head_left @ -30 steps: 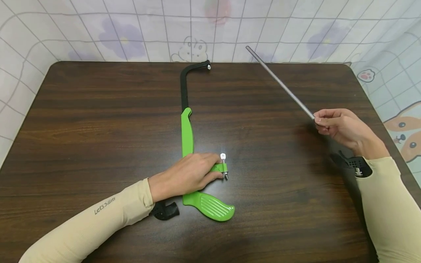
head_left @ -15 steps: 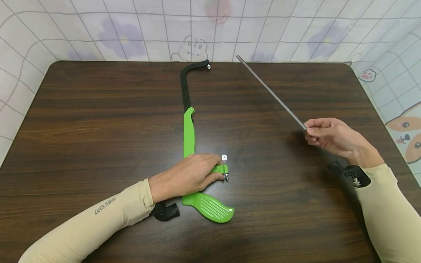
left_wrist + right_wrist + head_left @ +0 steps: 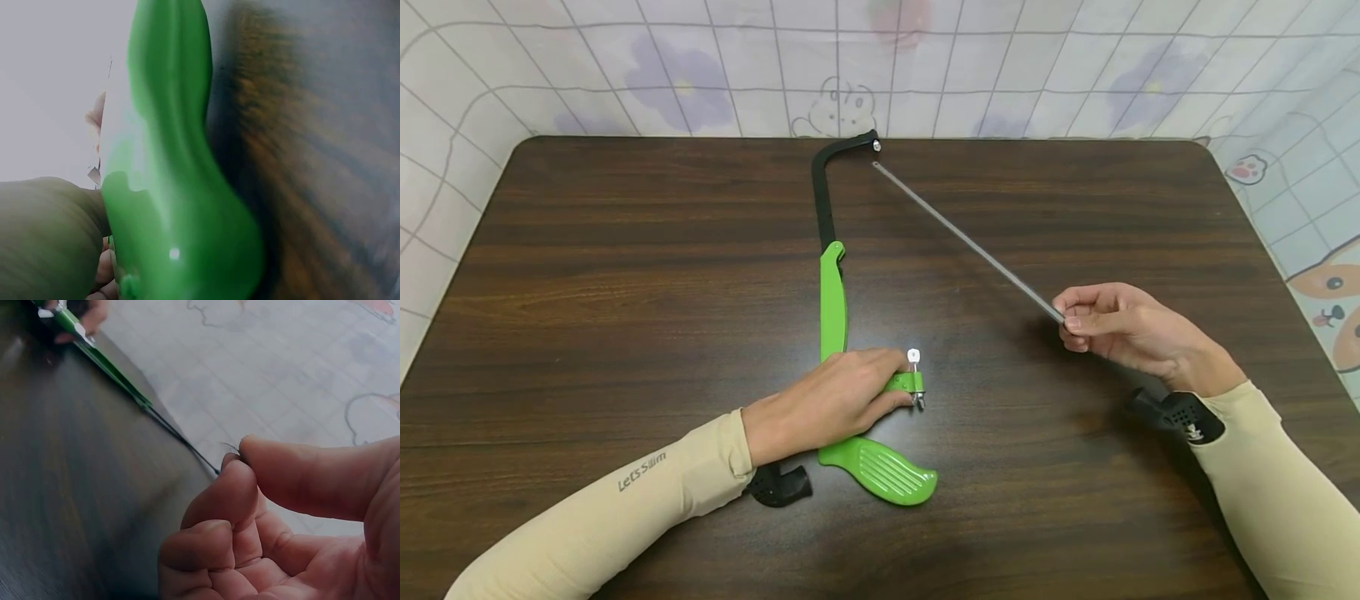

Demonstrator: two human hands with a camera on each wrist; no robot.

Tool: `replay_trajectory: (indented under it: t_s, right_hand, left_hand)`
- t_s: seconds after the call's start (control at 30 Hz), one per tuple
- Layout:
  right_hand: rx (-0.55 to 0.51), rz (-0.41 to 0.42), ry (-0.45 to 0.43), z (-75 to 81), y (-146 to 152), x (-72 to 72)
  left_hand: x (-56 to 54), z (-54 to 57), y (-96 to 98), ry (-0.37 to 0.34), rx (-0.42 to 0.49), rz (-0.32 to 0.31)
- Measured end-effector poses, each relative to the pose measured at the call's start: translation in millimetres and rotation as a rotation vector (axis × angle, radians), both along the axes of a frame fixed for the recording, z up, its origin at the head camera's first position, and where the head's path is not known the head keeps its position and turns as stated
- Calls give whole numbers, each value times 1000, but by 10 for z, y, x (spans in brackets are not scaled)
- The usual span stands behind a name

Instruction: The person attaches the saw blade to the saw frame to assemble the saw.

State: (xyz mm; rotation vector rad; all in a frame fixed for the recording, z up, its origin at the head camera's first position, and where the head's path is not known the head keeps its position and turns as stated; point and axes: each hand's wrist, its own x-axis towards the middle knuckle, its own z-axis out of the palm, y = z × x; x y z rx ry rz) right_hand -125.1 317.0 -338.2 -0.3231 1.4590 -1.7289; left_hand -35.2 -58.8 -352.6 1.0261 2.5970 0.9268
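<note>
A green and black hacksaw frame (image 3: 832, 308) lies on the table, its black arm bent at the far end. My left hand (image 3: 835, 404) grips its green body just above the grooved handle (image 3: 895, 479), thumb and fingers around the lower arm that ends in a wing nut (image 3: 918, 401). Large in the left wrist view is the frame's green body (image 3: 175, 187). My right hand (image 3: 1127, 333) pinches the near end of a thin grey hacksaw blade (image 3: 970, 244) between thumb and fingers. The blade's far tip is just below the metal pin (image 3: 876, 146) of the black arm.
The dark wood table (image 3: 625, 292) is backed by a white checked cloth (image 3: 745, 67) with cartoon prints, which also covers the right side. Black wrist camera mounts (image 3: 1187, 415) sit at both wrists.
My right hand has moved left and nearer to me with the blade, whose far tip swung left and down toward the frame's far end. The left hand stays nearly still on the frame.
</note>
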Motion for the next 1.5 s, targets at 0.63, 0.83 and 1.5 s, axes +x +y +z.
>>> replay_trajectory:
  t_s: [0.63,0.83,1.5]
  right_hand:
    - [-149,120,4,-73,-444,233]
    - [-99,155,43,-84,-515,265]
    - [-70,124,5,-117,-660,306]
  left_hand:
    - [16,7,14,-2,-4,21]
    - [16,23,17,-1,-4,19]
    - [9,29,17,44,-18,10]
